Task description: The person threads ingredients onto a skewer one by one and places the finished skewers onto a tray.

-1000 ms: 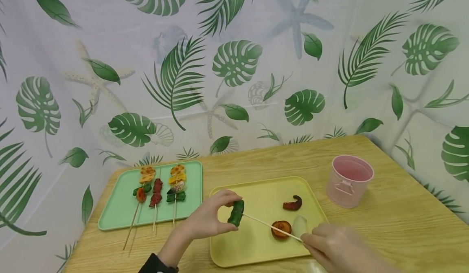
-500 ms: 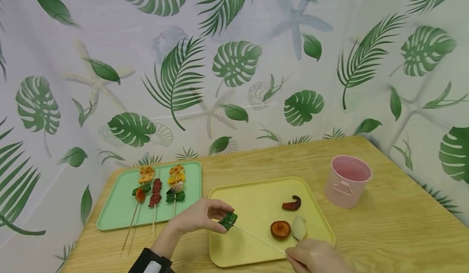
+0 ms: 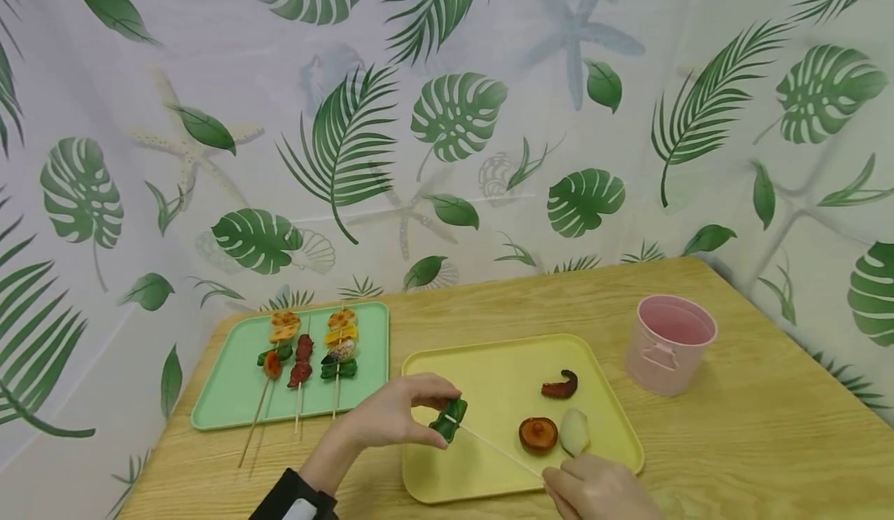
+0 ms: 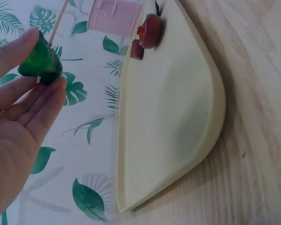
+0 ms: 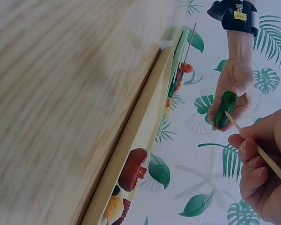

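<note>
My left hand (image 3: 398,413) pinches a green pepper piece (image 3: 449,421) between thumb and fingers, over the left part of the yellow tray (image 3: 482,380). A thin wooden skewer (image 3: 499,452) runs into the pepper, and its tip pokes out a little on the far side in the left wrist view. My right hand (image 3: 597,489) grips the skewer near its other end, above the tray's front edge. Close to that hand lie a brown mushroom (image 3: 538,435), a pale oval piece (image 3: 574,431) and a dark red curled tentacle-like piece (image 3: 561,385), all on the tray.
A green tray (image 3: 233,365) on the left holds 3 loaded skewers, their sticks jutting over its front edge. At the right stands a pink bucket (image 3: 670,343). A leaf-patterned cloth (image 3: 503,248) hangs behind the wooden table (image 3: 754,396).
The right hand has moved left and down with the skewer. The pepper piece dipped and turned in the left hand, then rose slightly; the skewer tip now shows through it.
</note>
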{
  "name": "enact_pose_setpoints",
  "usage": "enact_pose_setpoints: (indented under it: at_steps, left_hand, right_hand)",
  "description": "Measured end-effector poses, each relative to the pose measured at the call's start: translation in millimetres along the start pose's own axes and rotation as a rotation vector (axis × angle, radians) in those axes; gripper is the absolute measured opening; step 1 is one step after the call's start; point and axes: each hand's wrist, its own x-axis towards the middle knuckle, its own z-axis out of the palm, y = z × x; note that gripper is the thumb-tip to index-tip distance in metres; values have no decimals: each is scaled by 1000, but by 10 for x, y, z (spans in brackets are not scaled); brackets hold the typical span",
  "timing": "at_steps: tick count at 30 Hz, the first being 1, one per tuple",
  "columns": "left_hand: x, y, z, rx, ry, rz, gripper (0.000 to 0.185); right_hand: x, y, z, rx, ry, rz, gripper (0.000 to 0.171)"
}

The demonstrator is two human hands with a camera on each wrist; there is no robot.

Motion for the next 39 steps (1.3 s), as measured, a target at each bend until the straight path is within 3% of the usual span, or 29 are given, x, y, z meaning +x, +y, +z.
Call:
enact_pose_setpoints:
  at_steps: [3, 6, 10, 13, 17, 27, 31, 36, 39]
  left_hand:
    - [5, 70, 18, 167, 10, 3, 56]
    - [28, 160, 40, 425, -30, 15, 56]
    - [91, 266, 75, 818, -114, 119, 56]
    - [131, 331, 102, 1012, -150, 180, 56]
    - [148, 332, 116, 1041, -159, 174, 54]
    - [37, 227, 81, 884, -144, 169, 53]
    - [-3, 217, 75, 880, -122, 182, 54]
    - [-55, 209, 64, 833, -76, 212, 54]
    - [-74, 221, 46, 802, -71, 179, 55]
  right_hand:
    - [22, 13, -23, 27, -20, -3, 52]
    - [19, 44, -43, 50, -17, -11, 52]
    - [1, 80, -75, 56, -11, 9, 50]
    - [-11, 88, -94, 61, -36, 34, 50]
    - [-7, 79, -93, 63, -75, 37, 50]
    - [49, 61, -65, 146, -78, 47, 48]
    - [79, 69, -60, 185, -75, 50, 47]
    - [120, 83, -42, 164, -55, 23, 49]
    - [138, 102, -39, 157, -47, 6, 47]
